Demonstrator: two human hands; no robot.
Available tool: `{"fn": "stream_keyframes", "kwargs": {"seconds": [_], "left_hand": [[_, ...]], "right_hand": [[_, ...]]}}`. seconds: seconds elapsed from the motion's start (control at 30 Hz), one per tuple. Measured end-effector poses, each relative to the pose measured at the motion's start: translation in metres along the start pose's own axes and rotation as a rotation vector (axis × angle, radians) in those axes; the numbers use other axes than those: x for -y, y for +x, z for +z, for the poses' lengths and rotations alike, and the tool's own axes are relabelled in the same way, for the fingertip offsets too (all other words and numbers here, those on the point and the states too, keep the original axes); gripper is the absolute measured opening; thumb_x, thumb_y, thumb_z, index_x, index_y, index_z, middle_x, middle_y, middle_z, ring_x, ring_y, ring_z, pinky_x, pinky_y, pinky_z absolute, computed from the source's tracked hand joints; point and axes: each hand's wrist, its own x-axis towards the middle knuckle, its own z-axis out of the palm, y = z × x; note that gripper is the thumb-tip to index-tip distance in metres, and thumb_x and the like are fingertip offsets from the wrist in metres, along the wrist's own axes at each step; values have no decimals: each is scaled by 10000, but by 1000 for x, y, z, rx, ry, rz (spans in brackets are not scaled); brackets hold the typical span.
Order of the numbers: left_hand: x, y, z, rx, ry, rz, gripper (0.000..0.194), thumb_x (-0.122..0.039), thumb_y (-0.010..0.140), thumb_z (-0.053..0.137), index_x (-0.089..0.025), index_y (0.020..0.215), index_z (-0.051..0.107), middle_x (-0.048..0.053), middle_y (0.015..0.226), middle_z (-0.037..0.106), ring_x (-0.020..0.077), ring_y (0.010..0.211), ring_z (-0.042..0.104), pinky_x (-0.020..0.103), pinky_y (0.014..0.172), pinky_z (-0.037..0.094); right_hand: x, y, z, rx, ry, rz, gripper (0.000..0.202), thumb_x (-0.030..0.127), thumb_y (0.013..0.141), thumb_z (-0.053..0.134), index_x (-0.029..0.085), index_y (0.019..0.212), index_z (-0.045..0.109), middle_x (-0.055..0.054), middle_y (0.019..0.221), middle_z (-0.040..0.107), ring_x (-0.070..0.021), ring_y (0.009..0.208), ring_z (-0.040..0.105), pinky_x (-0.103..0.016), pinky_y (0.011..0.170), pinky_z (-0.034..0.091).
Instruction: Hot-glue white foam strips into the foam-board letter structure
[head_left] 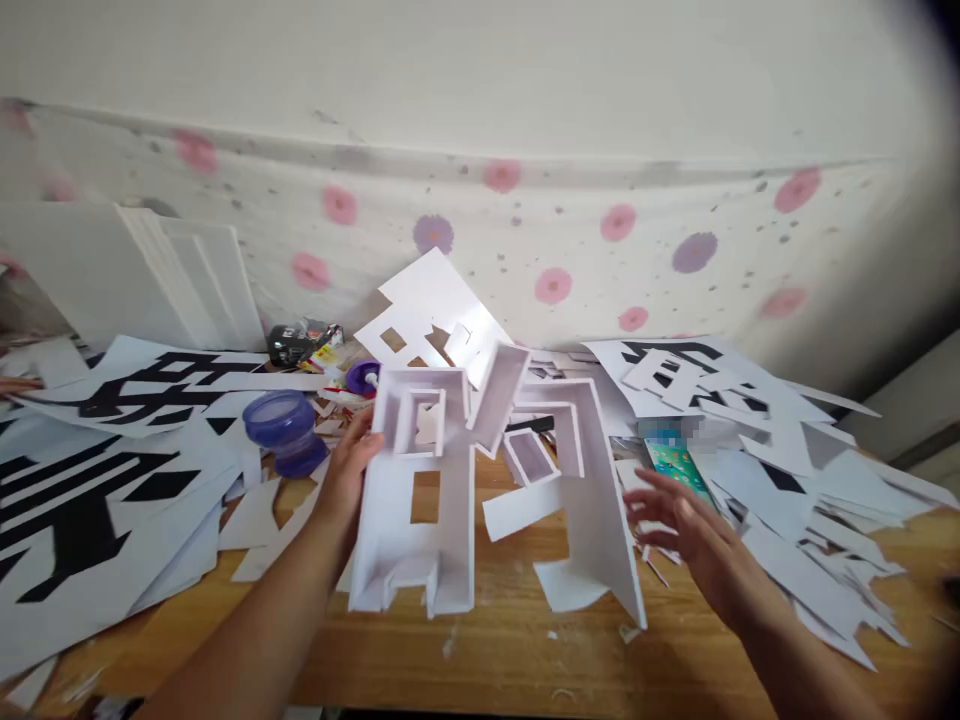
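A white foam-board structure [457, 510] with walled, cut-out parts stands over the wooden table in the middle. My left hand [351, 465] is at its left wall, with the fingertips curled over the wall's edge and the thumb side along it. To the right, my right hand [675, 520] is beside the right wall, its fingers spread and nothing in them. A small white box-like part [529, 457] and a slanted tray-like part [501, 395] sit between the two halves of the structure.
Printed sheets with black shapes [82, 520] cover the left side. A blue-purple cup [283, 430] is left of the structure. Paper scraps [817, 530] and a phone with a lit screen [679, 465] lie on the right. A cut-out board [431, 310] leans behind. Another hand [19, 384] shows at the far left.
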Motion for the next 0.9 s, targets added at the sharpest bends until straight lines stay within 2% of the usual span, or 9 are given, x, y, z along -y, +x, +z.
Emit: {"fn": "stream_keyframes", "kwargs": {"seconds": [0.1,0.23,0.37,0.5,0.6,0.67,0.77,0.83,0.9], "left_hand": [[10,32,13,70,-6,-25,532,-408,583,781,-190,1057,679,47,963,712,264,892,651,303,704,504],[20,48,20,70,-17,-81,517,-430,573,775,-155,1001,682,50,926,718,246,829,654,301,696,490],[30,43,12,4,21,-111,457,-420,634,745,-177,1012,662,38,955,711,238,882,652,303,747,491],[39,38,10,-60,23,-129,469,-440,675,722,-202,1067,625,26,974,706,225,876,659,314,768,494],[42,37,10,-58,-6,-124,503,-425,662,751,-201,1093,618,25,930,708,218,823,663,311,740,498],[43,35,9,-53,-3,-114,513,-422,670,758,-211,1114,611,17,902,705,205,777,659,297,704,495],[42,31,10,-44,20,-62,501,-426,686,761,-230,1122,613,6,903,700,187,756,652,270,674,487],[40,28,12,-25,13,-11,493,-432,693,769,-245,1124,618,6,946,699,183,795,653,257,687,490],[37,24,15,47,-47,33,539,-478,706,766,-266,1173,604,23,1060,691,201,903,655,262,739,506]], "right_hand": [[16,32,25,81,129,7,776,737,789,514,248,1389,459,-150,1203,656,-301,991,667,-432,764,541],[10,60,51,186,208,-7,915,744,723,595,233,1451,384,-148,1176,688,-335,976,682,-458,784,533],[-14,73,68,183,332,-5,918,799,708,546,316,1466,360,-113,1222,678,-339,990,684,-487,815,528],[-32,81,69,146,421,53,854,771,673,613,344,1396,452,-96,1159,706,-332,955,694,-500,790,537],[-33,83,68,154,373,67,886,790,658,597,348,1409,435,-90,1204,689,-335,988,684,-490,792,538],[-30,82,70,186,326,71,876,717,668,651,342,1425,419,-87,1242,672,-336,1005,679,-473,795,538],[-25,76,75,176,250,59,761,570,676,709,313,1362,501,-77,1203,691,-322,978,682,-426,775,541],[-22,71,78,147,211,29,674,536,693,676,295,1309,547,-69,1143,712,-311,936,686,-410,759,540],[-19,66,77,73,213,-6,604,503,727,630,279,1284,562,-65,1113,720,-303,922,685,-401,759,539]]}}
